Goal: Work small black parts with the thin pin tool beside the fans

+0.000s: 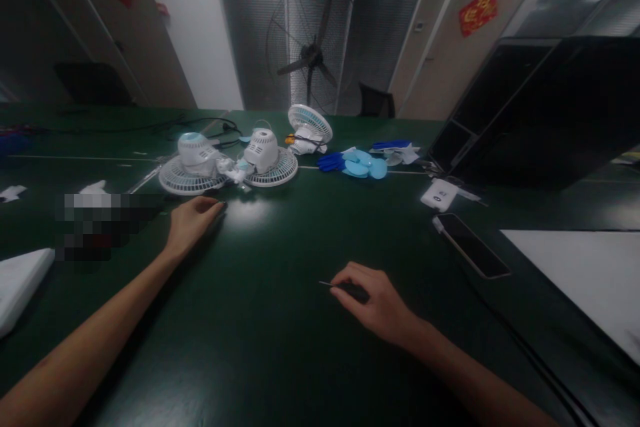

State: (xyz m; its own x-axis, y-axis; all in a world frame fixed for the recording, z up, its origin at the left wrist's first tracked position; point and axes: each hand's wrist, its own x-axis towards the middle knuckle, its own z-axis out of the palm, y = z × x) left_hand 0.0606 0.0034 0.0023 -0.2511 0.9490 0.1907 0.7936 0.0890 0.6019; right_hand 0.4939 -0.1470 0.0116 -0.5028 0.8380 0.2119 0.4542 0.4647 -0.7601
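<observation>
My right hand (pixel 377 300) is closed around a small screwdriver (pixel 357 291) with a dark handle; its thin metal shaft points left, just above the green table. Further forward, my left hand (pixel 193 225) rests near the tabletop with thumb and fingers pinched together. A tiny dark bit shows at those fingertips, too small to name. Just beyond the left hand lies a white fan (pixel 193 177), grille down with its motor housing up. Beside it is a second white fan (pixel 265 152) in the same pose. A third small fan (pixel 310 127) sits behind, its grille tilted upward.
Light-blue fan blades (pixel 365 165) and a dark-blue glove (pixel 331 161) lie past the middle. On the right are a white box (pixel 440 195), a phone (pixel 473 245), a cable, a white board (pixel 590 267) and a large black monitor (pixel 545 113). A white object (pixel 23 283) is at left.
</observation>
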